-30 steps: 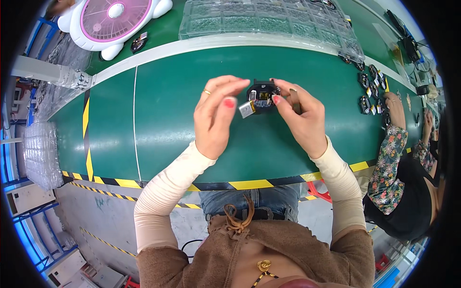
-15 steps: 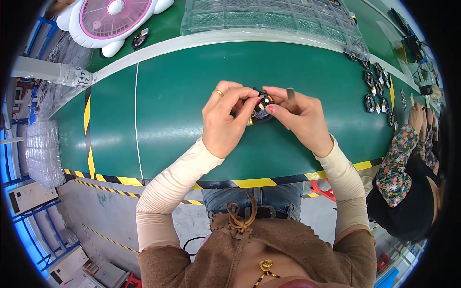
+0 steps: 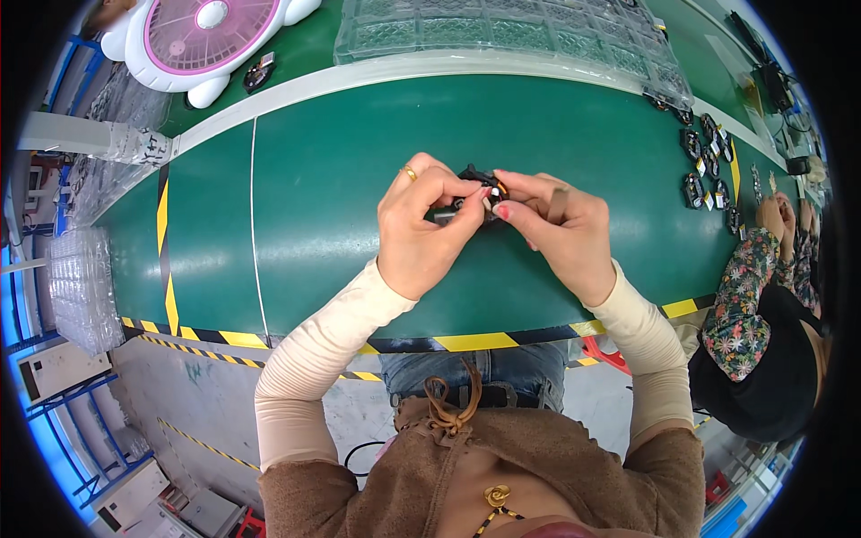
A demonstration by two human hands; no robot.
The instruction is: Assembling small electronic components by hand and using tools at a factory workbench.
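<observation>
Two hands, the left hand [image 3: 420,226] and the right hand [image 3: 572,229], hold one small black device [image 3: 474,173] over one green table [image 3: 341,134]. It sits between the fingertips, partly hidden, each thumb and forefinger pinching it. One grey strip [image 3: 558,204] is tucked among the right fingers. One black unit [image 3: 258,75] lies near one pink-and-white fan [image 3: 212,29]; several similar units [image 3: 692,190], overlapping beyond exact counting, lie well rightward.

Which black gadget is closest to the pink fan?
The round black electronic gadget beside the pink-and-white plastic fan; the held gadget and the far-right cluster are farther away.
</observation>
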